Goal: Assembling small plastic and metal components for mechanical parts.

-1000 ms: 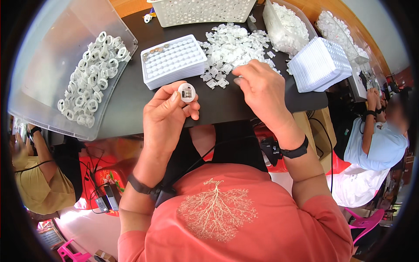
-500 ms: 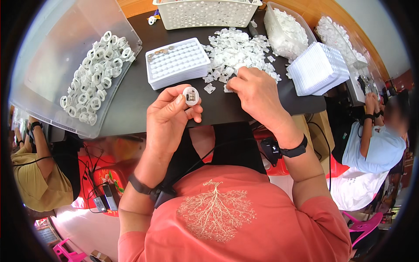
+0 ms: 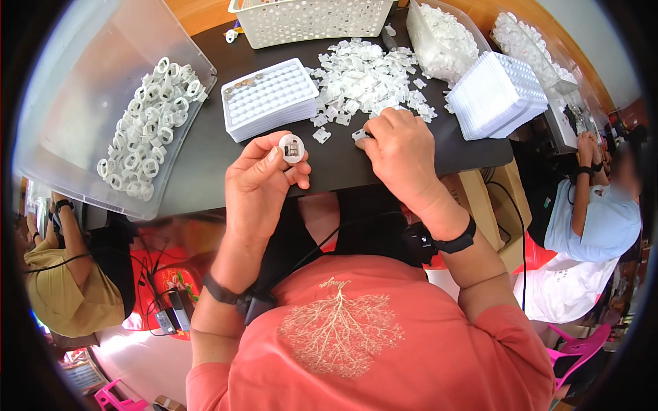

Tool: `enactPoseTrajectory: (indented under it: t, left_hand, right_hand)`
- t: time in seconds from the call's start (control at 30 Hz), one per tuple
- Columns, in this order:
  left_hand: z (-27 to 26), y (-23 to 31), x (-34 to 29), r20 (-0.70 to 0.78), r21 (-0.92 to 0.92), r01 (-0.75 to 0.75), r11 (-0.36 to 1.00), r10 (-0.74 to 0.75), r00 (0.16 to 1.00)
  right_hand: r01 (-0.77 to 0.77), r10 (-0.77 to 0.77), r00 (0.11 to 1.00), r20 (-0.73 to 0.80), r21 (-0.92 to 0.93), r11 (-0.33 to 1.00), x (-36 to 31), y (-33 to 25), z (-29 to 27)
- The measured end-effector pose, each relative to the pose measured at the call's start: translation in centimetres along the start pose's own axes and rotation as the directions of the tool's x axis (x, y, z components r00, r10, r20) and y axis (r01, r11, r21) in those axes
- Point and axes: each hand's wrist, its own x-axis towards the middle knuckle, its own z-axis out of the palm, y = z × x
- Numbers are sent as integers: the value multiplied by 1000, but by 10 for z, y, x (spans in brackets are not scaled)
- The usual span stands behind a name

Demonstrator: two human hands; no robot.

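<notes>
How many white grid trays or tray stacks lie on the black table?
2: one grid tray beyond the left hand, one tray stack right of the loose pieces.

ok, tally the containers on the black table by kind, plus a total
Clear plastic bin of white rings: 1
White cell tray, lying alone: 1
Stack of white cell trays: 1
White lattice basket: 1
Clear tub of small white parts: 1
Total: 5
Loose white pieces and rings are too many to count. The left hand holds one ring.

The right hand (image 3: 401, 154) has drawn back from the pile of small white pieces (image 3: 367, 75).
</notes>
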Motion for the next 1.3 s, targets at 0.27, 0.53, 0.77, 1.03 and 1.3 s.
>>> enactPoseTrajectory:
  t: [0.27, 0.53, 0.77, 1.03, 1.3]
  left_hand:
    - [0, 0, 0, 10, -24, 12, 1000, -11, 1000]
    - [-3, 0, 1, 37, -26, 24, 999, -23, 999]
    - [-2, 1, 2, 61, -93, 31, 995, -26, 998]
    - [-6, 2, 2, 82, -111, 44, 993, -35, 996]
    - [-5, 0, 4, 82, -129, 47, 990, -37, 996]
  right_hand:
    - [-48, 45, 999, 27, 118, 992, 7, 0, 0]
    - [-252, 201, 967, 156, 500, 828, 22, -13, -10]
    - [-333, 45, 932, 359, 803, 494, 56, -40, -9]
    - [-257, -85, 924, 373, 769, 586, 73, -40, -12]
    - [-292, -120, 902, 414, 793, 534, 74, -38, -11]
